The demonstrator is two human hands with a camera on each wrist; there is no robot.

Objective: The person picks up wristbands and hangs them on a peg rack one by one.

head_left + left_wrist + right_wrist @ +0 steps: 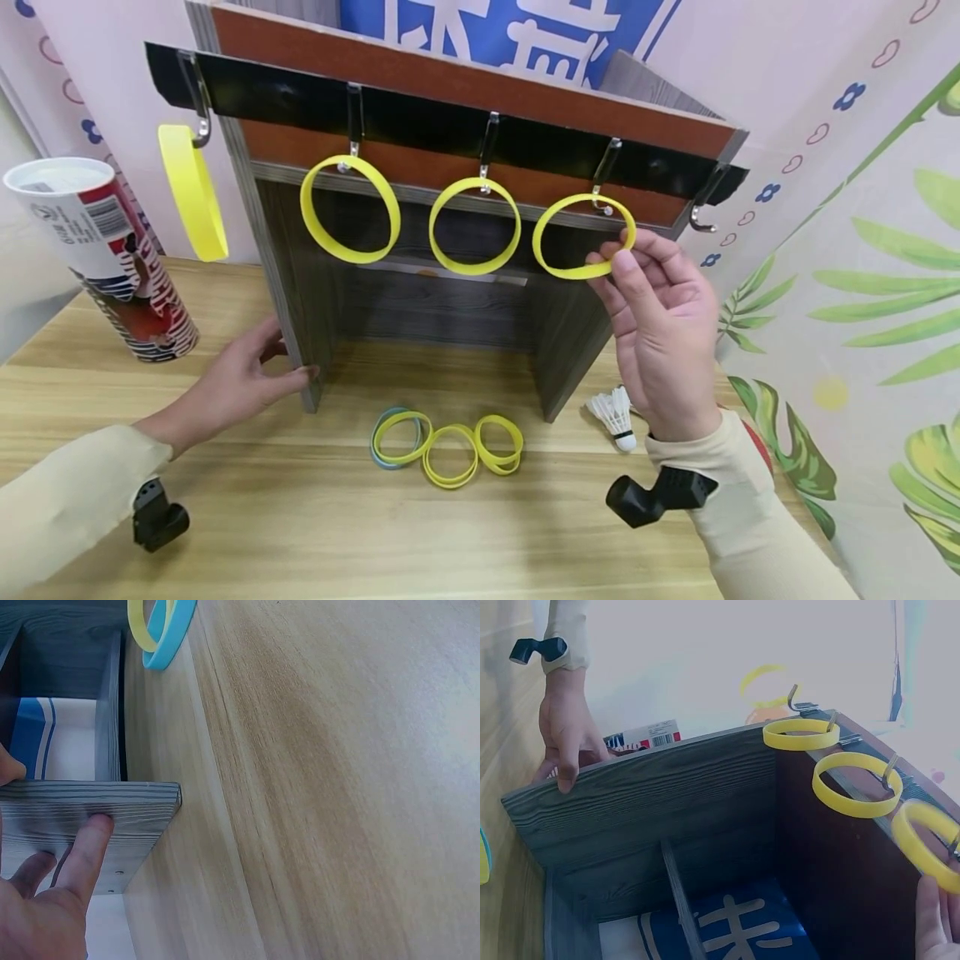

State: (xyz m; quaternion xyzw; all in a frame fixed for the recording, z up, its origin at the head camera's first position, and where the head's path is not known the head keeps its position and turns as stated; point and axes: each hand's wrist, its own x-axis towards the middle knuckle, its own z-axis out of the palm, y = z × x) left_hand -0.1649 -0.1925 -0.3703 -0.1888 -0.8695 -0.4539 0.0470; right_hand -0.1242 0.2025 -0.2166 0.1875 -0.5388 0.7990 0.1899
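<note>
Above the tabletop (420, 542), toward its right edge, a yellow band (573, 273) is pinched by the right hand (667, 325), its ring lying left of those fingers, upper rim at a hook (606, 162); the stand (300, 275) is gripped by the left hand (243, 387).

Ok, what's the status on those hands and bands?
Right hand pinches yellow band at fourth hook from left. Left hand holds shelf. Nothing visibly in the way.

Free passage over near tabletop (420, 542), loose bands (450, 482) and cabinet (442, 312) beyond
</note>
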